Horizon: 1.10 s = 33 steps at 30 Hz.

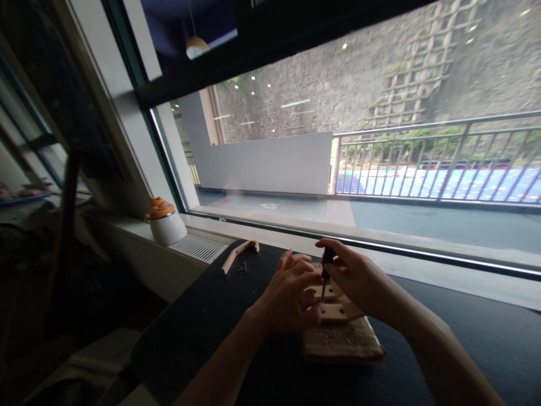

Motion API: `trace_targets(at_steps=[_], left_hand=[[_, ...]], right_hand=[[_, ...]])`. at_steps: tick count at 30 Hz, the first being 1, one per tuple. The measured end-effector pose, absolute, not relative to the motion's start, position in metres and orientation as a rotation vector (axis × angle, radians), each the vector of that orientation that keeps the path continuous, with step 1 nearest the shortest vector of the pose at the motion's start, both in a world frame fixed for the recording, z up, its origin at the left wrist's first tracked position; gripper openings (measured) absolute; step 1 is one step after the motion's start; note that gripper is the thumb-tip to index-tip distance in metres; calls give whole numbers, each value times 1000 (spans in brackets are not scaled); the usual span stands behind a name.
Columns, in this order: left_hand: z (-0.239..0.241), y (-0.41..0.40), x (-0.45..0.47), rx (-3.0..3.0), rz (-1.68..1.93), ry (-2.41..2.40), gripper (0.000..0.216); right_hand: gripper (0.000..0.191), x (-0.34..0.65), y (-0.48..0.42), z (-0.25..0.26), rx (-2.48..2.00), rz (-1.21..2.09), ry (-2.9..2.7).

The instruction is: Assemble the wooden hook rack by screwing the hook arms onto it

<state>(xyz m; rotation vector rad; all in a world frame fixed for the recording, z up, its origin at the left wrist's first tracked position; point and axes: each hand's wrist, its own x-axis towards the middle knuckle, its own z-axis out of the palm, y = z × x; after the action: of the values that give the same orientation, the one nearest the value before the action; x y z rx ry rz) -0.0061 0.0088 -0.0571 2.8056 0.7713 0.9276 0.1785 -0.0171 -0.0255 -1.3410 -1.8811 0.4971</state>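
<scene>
- Gripping a screwdriver (326,269) by its dark handle: right hand (359,279), centre of frame, fingers closed round it. The shaft is near upright, tip down on the wooden block (333,312).
- Steadying from just left of the shaft: left hand (287,296), fingers curled against the wooden block, holding it.
- Wooden block: directly under both hands, long axis left to right.
- Beneath it: brown board (342,341) on the dark table (203,327).
- Upper left of the hands, well apart: curved wooden part (239,254), loose screws (243,268).
- Left of frame, on the sill: white pot (165,225), orange lid.
</scene>
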Motion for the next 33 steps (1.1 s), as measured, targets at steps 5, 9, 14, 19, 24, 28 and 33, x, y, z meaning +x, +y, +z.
trace_targets(at_steps=[5,9,14,19,24,28,33], left_hand=[[-51,5,-8,2783,1092,796,20],[-51,6,-8,2752,1058,951,10],[-46,6,-14,2654,948,1076,15],[-40,4,-21,2574,831,1043,17],[-34,0,-24,2552,761,965,13],[-33,-2,-28,2521,683,992,22],[-38,-1,-28,2543,504,979,15]], right_hand=[[40,182,-18,-27,-1351,528,-1859],[40,181,-19,-26,-1381,495,-1854],[41,182,-20,-25,-1403,461,-1860],[41,183,-18,-26,-1430,495,-1858],[38,184,-19,-25,-1462,459,-1867],[36,184,-21,-24,-1463,460,-1875],[37,184,-24,-23,-1465,454,-1884]])
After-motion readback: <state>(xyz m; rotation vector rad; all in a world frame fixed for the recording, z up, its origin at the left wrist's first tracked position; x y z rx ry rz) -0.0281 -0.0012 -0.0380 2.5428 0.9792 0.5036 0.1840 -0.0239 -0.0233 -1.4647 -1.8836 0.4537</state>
